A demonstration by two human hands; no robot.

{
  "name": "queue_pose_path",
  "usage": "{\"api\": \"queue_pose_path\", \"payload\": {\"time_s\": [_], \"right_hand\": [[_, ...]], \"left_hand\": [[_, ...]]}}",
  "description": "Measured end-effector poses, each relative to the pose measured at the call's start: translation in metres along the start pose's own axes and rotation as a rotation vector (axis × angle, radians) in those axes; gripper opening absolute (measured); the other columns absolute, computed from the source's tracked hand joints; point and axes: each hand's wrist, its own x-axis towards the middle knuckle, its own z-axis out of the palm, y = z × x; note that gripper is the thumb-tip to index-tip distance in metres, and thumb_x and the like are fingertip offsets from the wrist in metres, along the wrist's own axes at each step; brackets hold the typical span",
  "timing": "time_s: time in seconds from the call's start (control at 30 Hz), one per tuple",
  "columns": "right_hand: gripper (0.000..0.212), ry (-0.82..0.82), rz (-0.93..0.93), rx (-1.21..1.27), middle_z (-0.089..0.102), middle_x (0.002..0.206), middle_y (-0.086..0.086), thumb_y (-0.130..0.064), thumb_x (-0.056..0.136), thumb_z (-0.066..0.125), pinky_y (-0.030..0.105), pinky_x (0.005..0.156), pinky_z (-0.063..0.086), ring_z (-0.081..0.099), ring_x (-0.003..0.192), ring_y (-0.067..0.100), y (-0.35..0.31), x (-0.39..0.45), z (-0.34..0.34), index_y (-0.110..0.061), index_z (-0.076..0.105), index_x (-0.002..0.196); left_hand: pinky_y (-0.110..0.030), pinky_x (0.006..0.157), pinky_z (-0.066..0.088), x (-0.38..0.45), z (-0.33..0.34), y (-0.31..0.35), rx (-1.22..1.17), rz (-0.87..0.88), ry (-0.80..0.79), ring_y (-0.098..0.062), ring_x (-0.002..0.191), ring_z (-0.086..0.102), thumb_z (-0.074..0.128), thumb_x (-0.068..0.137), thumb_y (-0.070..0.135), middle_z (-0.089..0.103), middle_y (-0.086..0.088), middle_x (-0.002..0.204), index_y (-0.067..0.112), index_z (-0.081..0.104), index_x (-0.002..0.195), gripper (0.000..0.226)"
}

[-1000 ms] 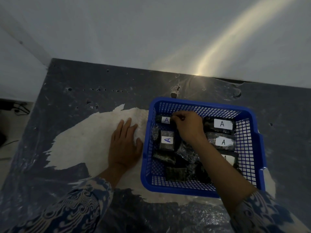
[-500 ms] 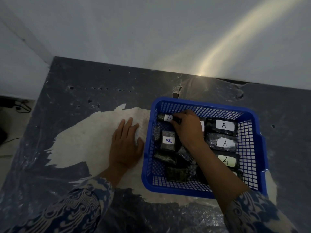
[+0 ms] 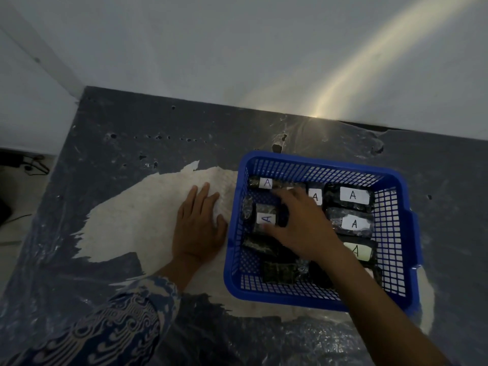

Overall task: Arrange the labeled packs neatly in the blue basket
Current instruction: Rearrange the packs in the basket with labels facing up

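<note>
Right hand [image 3: 303, 223] has come off the back-row pack [image 3: 260, 183], now spread loosely over the upright pack [image 3: 266, 217], gripping nothing. Left hand [image 3: 198, 225] lies flat on the table [image 3: 132, 143]. Mid-tidy in the basket [image 3: 406, 233]; next: grip that pack, lay it in row.

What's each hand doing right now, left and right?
Left hand: open, flat on the table beside the blue basket.
Right hand: open, fingers spread over the labeled packs, gripping nothing.

Dim scene, warm streak across wall [image 3: 343, 75].
</note>
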Motion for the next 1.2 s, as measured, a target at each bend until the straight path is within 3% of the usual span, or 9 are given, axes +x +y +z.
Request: {"api": "queue_pose_path", "payload": {"time_s": [0.1, 0.2, 0.3, 0.4, 0.5, 0.63, 0.93, 1.03, 1.2], "right_hand": [[0.094, -0.133, 0.007, -0.19, 0.037, 0.142, 0.001, -0.064, 0.072, 0.07, 0.047, 0.108, 0.037, 0.035, 0.129, 0.027, 0.0, -0.009, 0.01, -0.03, 0.028, 0.148], [0.082, -0.015, 0.014, -0.177, 0.041, 0.14, 0.004, -0.045, 0.079, 0.073, 0.044, 0.106, 0.038, 0.041, 0.126, 0.029, 0.002, -0.003, 0.011, -0.025, 0.033, 0.148], [0.08, 0.064, 0.017, -0.183, 0.041, 0.138, 0.007, -0.038, 0.08, 0.073, 0.043, 0.1, 0.04, 0.043, 0.121, 0.03, 0.004, 0.005, 0.009, -0.023, 0.033, 0.148], [0.084, 0.051, 0.027, -0.176, 0.038, 0.139, 0.007, -0.039, 0.08, 0.073, 0.044, 0.101, 0.039, 0.04, 0.123, 0.032, 0.004, 0.009, 0.009, -0.023, 0.029, 0.15], [0.103, 0.048, 0.055, -0.131, 0.027, 0.144, 0.005, -0.052, 0.074, 0.075, 0.047, 0.105, 0.034, 0.03, 0.125, 0.031, 0.002, 0.009, 0.007, -0.025, 0.016, 0.154], [0.092, 0.106, -0.141, -0.208, 0.034, 0.136, -0.001, -0.062, 0.067, 0.074, 0.044, 0.101, 0.036, 0.032, 0.121, 0.026, -0.017, 0.011, 0.01, -0.031, 0.034, 0.144], [0.057, 0.099, -0.195, -0.411, 0.042, 0.13, -0.005, -0.041, 0.075, 0.076, 0.041, 0.089, 0.035, 0.038, 0.11, 0.026, -0.014, 0.031, 0.008, -0.033, 0.055, 0.128], [0.06, 0.113, -0.222, -0.431, 0.043, 0.131, -0.002, -0.039, 0.073, 0.077, 0.041, 0.088, 0.035, 0.039, 0.111, 0.028, -0.013, 0.027, 0.01, -0.028, 0.055, 0.129], [0.074, 0.18, -0.231, -0.371, 0.042, 0.135, -0.001, -0.059, 0.062, 0.077, 0.041, 0.095, 0.031, 0.036, 0.117, 0.025, -0.025, 0.019, 0.021, -0.027, 0.055, 0.125]], "left_hand": [[-0.041, 0.117, 0.016, -0.001, 0.0, 0.0, 0.004, 0.005, 0.003, -0.024, 0.151, 0.019, 0.033, 0.093, 0.048, 0.031, -0.005, 0.161, 0.023, 0.041, 0.144, 0.057], [-0.041, 0.116, 0.017, 0.0, -0.001, 0.002, -0.003, 0.007, 0.003, -0.024, 0.151, 0.02, 0.032, 0.093, 0.048, 0.031, -0.005, 0.16, 0.023, 0.041, 0.144, 0.057], [-0.043, 0.116, 0.02, 0.001, -0.001, 0.001, -0.013, 0.001, 0.006, -0.024, 0.151, 0.021, 0.032, 0.093, 0.049, 0.032, -0.004, 0.16, 0.022, 0.042, 0.143, 0.058], [-0.046, 0.117, 0.024, 0.0, -0.001, 0.001, -0.013, 0.002, 0.007, -0.025, 0.15, 0.022, 0.031, 0.093, 0.049, 0.033, -0.005, 0.16, 0.022, 0.043, 0.143, 0.058], [-0.047, 0.118, 0.026, 0.0, -0.001, 0.002, -0.019, -0.001, 0.005, -0.025, 0.15, 0.022, 0.031, 0.093, 0.048, 0.033, -0.006, 0.16, 0.021, 0.044, 0.143, 0.058], [-0.046, 0.118, 0.023, 0.0, -0.002, 0.002, -0.004, -0.007, -0.01, -0.025, 0.151, 0.02, 0.03, 0.093, 0.049, 0.032, -0.006, 0.16, 0.02, 0.043, 0.144, 0.061], [-0.04, 0.116, 0.018, 0.0, -0.004, 0.003, -0.003, 0.007, -0.001, -0.026, 0.15, 0.023, 0.032, 0.092, 0.048, 0.034, -0.007, 0.159, 0.019, 0.045, 0.143, 0.06], [-0.04, 0.116, 0.019, 0.0, -0.003, 0.002, -0.005, 0.01, -0.001, -0.026, 0.15, 0.022, 0.033, 0.092, 0.047, 0.033, -0.006, 0.159, 0.02, 0.045, 0.143, 0.059], [-0.043, 0.117, 0.023, 0.0, -0.001, 0.001, 0.004, 0.002, -0.005, -0.025, 0.151, 0.021, 0.032, 0.093, 0.048, 0.033, -0.006, 0.16, 0.02, 0.044, 0.143, 0.058]]}}
